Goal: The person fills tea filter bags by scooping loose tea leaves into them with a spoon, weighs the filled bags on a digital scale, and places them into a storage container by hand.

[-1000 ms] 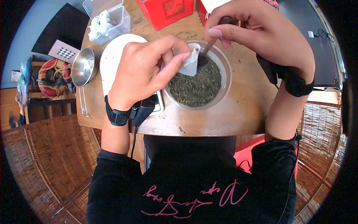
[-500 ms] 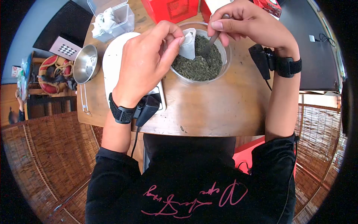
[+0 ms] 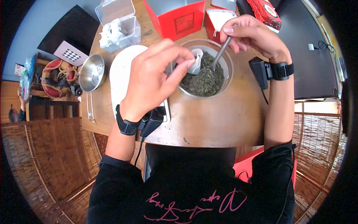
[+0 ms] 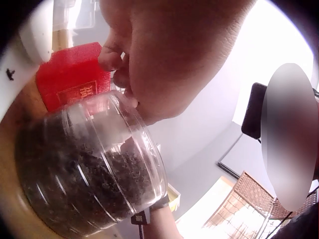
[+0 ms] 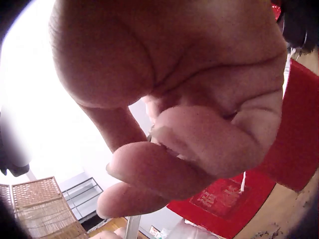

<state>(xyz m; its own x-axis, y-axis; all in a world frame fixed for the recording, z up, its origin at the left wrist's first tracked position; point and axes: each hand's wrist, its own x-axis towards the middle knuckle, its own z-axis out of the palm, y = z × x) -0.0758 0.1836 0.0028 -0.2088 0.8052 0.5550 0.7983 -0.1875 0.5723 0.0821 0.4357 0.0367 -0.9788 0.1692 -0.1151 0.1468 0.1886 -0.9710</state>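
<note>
A clear round tub of dried, dark green leaves stands near the middle of the table. My left hand pinches a small white pouch between thumb and fingers, over the left part of the tub. In my right hand, thumb and fingers hold a spoon by its upper handle. The spoon slants down to the left, its lower end sunk among the leaves. From the left wrist, the leaves show through the tub's ribbed wall; the right wrist view shows curled fingers and a bit of handle.
Behind the tub stand a large red box and a smaller red box with white contents. A clear plastic box of white pouches, a metal pan and a white rounded object lie leftward. A red packet sits back right.
The spoon's lower end has gone from the pouch's mouth into the leaves, and my right hand has shifted rightward. My left hand keeps the pouch, now tilted lower over the tub.
</note>
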